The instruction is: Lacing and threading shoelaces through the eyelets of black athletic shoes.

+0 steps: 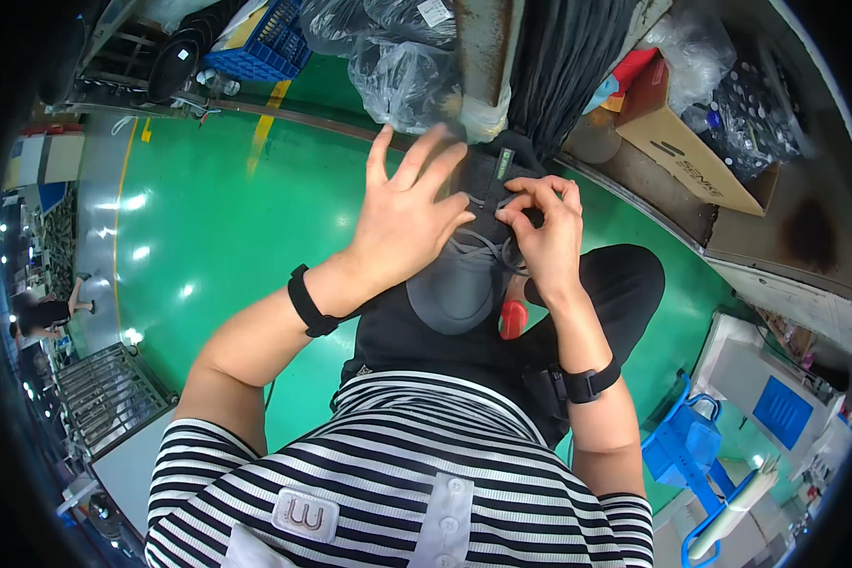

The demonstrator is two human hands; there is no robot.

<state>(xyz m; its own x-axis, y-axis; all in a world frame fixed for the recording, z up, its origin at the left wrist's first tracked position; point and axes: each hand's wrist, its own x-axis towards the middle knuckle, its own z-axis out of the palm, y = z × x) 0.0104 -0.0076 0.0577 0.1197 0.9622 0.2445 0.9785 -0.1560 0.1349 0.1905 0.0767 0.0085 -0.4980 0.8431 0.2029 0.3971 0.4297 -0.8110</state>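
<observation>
A dark grey lace-up shoe (452,284) rests on my lap, its toe toward me and its tongue with a green label pointing away. Grey shoelaces (481,248) cross its upper. My right hand (547,222) pinches a shoelace at the right side of the eyelets. Over the shoe's left side, my left hand (402,213) has its fingers spread, with the thumb beside the laces. Its fingertips are slightly blurred, and I cannot tell whether the thumb touches a lace. Part of the shoe's heel end is hidden among dark things behind it.
Clear plastic bags (402,80) and a bundle of black strips (573,66) lie ahead. An open cardboard box (696,156) stands on a worn bench at the right. A blue plastic crate (273,43) is far left, a blue stand (686,445) lower right. The floor (218,208) is green.
</observation>
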